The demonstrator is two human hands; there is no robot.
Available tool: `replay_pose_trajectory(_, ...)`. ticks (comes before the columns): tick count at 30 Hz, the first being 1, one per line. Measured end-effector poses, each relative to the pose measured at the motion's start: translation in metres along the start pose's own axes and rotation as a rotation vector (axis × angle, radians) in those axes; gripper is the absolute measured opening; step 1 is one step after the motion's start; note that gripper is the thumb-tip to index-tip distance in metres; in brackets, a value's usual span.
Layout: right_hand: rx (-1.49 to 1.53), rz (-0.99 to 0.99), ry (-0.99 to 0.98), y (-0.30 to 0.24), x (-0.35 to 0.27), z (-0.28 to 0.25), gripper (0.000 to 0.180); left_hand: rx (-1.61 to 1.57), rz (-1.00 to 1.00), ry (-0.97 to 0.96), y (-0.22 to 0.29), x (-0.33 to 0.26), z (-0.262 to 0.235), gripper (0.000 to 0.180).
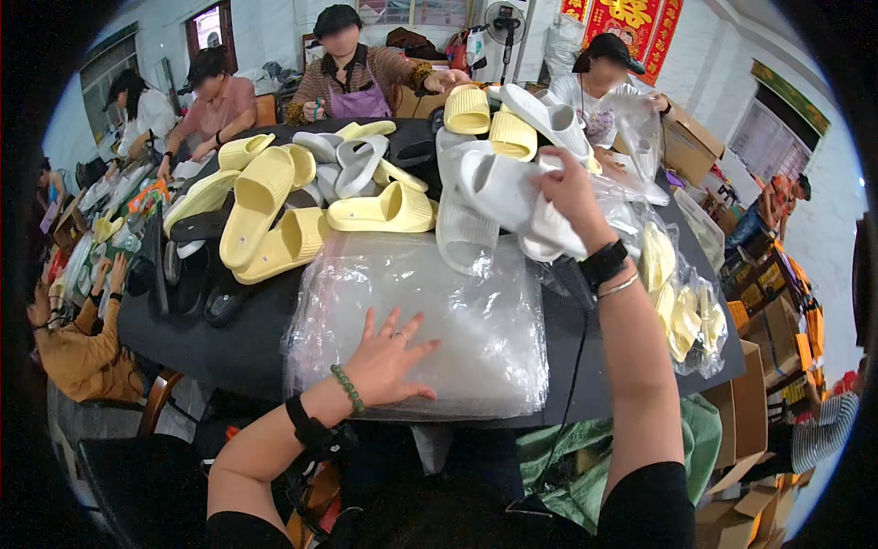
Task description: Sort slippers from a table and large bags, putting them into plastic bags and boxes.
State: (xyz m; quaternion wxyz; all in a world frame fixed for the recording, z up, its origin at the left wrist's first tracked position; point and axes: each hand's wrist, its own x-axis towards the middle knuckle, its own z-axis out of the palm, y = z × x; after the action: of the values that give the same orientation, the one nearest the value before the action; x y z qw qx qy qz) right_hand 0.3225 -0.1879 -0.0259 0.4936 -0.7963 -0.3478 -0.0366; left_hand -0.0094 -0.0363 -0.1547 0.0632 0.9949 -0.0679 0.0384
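Red wall banners (pixel 631 35) with gold characters hang at one o'clock. The left hand (pixel 389 364) lies spread, unclenched, on clear bags (pixel 430 297) at six o'clock; the right hand (pixel 574 194) grasps a pale grey slipper (pixel 498 190) nearer centre, toward one.

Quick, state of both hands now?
Left hand: open, spread over clear, flat plastic bags.
Right hand: curled at a pale grey plastic slipper; grip uncertain.

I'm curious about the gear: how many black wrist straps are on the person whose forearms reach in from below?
2: a left strap, up the arm from the green bead bracelet; a right strap, beside the silver bangle. Both wrists show, so none seems hidden.
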Motion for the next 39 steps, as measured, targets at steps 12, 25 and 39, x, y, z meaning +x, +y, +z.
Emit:
replay_pose_trajectory(12,0.252,-0.441,0.023,0.010,0.026,0.049,0.057,-0.023,0.039,-0.006,-0.006,0.022,0.010,0.078)
replay_pose_trajectory(25,-0.571,-0.583,-0.545,0.018,-0.141,0.065,0.085,-0.040,-0.069,-0.158,-0.012,0.031,0.007,0.077)
replay_pose_trajectory(39,-0.645,-0.397,-0.482,0.044,-0.172,0.031,0.117,0.023,0.030,-0.157,-0.026,0.055,0.026,0.088)
